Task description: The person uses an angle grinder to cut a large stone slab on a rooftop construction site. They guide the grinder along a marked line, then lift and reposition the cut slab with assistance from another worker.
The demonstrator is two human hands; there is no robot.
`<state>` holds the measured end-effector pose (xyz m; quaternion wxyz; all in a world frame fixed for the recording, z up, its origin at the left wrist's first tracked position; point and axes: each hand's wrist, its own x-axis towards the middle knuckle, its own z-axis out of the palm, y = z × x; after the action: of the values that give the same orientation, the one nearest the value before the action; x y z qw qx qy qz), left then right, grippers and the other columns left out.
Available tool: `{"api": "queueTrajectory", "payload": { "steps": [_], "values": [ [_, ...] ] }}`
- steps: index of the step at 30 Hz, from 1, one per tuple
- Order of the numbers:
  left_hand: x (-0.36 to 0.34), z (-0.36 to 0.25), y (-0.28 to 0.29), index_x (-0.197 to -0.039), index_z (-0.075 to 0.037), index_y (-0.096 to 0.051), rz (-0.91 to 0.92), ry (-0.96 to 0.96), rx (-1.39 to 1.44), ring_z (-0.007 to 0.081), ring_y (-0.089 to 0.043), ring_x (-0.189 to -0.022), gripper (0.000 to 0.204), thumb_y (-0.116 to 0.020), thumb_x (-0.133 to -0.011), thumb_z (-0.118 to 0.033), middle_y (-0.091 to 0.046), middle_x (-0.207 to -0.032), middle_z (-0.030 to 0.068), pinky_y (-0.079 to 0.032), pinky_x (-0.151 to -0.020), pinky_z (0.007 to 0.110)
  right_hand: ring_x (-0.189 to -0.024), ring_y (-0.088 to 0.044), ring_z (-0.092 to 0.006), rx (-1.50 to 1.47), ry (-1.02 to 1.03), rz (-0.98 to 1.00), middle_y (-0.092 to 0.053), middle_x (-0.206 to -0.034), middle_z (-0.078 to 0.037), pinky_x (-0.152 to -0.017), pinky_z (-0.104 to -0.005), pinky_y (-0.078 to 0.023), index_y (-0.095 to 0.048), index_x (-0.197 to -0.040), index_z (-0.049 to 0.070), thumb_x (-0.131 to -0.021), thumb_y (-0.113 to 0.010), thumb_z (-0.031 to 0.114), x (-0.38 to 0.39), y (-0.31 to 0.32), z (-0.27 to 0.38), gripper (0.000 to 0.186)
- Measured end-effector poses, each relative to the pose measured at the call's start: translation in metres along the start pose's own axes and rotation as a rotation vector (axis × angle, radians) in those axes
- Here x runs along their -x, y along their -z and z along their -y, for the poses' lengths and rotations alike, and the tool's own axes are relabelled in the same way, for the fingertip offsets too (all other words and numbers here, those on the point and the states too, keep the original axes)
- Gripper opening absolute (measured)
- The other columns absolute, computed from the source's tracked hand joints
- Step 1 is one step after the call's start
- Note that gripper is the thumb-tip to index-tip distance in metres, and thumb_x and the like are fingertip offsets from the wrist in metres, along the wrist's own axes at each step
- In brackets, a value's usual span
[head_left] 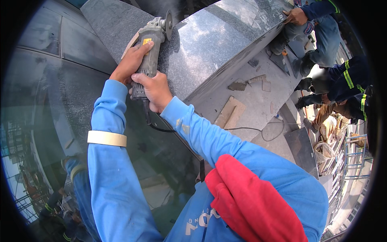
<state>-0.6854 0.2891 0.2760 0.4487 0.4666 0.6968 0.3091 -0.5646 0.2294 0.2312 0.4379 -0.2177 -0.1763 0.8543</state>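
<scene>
Both my hands are wrapped round a grey angle grinder (150, 60). My left hand (131, 64) grips its body near the front, with the thumb beside a yellow label. Lower down, my right hand (156, 89) closes on the rear of the handle, where a black cord (161, 130) comes out. The cutting disc (168, 25) stands on edge at the far end, close to the joint between a grey speckled stone slab (209, 48) and another slab (115, 22) to the left. Whether the disc touches stone I cannot tell. Faint dust hangs beyond it.
At the upper right a co-worker's hand (296, 17) rests on the slab's edge. Other people in dark reflective clothing crouch on the right. A trowel (238, 84) and a wood offcut (230, 113) lie below the slab. Dark glass panels (80, 44) stand on the left.
</scene>
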Motion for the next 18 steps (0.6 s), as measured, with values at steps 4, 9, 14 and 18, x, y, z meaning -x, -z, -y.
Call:
{"api": "queueTrajectory", "payload": {
  "steps": [4, 9, 14, 18],
  "values": [
    [0.005, 0.000, -0.001, -0.107, 0.001, -0.066, -0.006, 0.002, 0.032, 0.0113, -0.058, -0.075, 0.052, -0.060, -0.098, -0.050, -0.064, -0.090, 0.0049, -0.048, -0.068, 0.029, -0.062, -0.068, -0.0207, -0.011, 0.017, 0.008, -0.068, -0.086, -0.012, -0.056, -0.0339, -0.058, -0.062, -0.103, -0.004, -0.085, -0.072, 0.008, 0.002, -0.001, -0.002, 0.024],
    [0.000, 0.002, 0.002, -0.119, 0.004, -0.065, 0.026, 0.001, 0.033, 0.0156, -0.064, -0.077, 0.059, -0.062, -0.096, -0.050, -0.067, -0.096, 0.0108, -0.053, -0.069, 0.032, -0.062, -0.068, -0.0205, -0.007, 0.018, 0.004, -0.068, -0.085, -0.012, -0.056, -0.0342, -0.057, -0.063, -0.102, -0.004, -0.085, -0.072, 0.008, 0.001, -0.001, -0.002, 0.023],
    [-0.006, 0.006, 0.000, -0.120, 0.005, -0.064, 0.004, -0.030, 0.039, 0.0159, -0.064, -0.077, 0.059, -0.063, -0.096, -0.049, -0.068, -0.097, 0.0112, -0.053, -0.069, 0.031, -0.062, -0.069, -0.0205, 0.008, 0.015, 0.006, -0.068, -0.085, -0.012, -0.056, -0.0344, -0.057, -0.064, -0.103, -0.004, -0.085, -0.071, 0.009, -0.001, 0.001, 0.000, 0.023],
    [-0.009, 0.006, -0.001, -0.123, 0.002, -0.066, 0.006, 0.014, 0.035, 0.0118, -0.060, -0.083, 0.059, -0.064, -0.097, -0.050, -0.067, -0.102, 0.0059, -0.049, -0.074, 0.027, -0.063, -0.069, -0.0209, 0.001, 0.004, 0.002, -0.069, -0.086, -0.012, -0.056, -0.0347, -0.057, -0.063, -0.103, -0.005, -0.086, -0.071, 0.008, -0.003, 0.003, 0.001, 0.024]
  ]
}}
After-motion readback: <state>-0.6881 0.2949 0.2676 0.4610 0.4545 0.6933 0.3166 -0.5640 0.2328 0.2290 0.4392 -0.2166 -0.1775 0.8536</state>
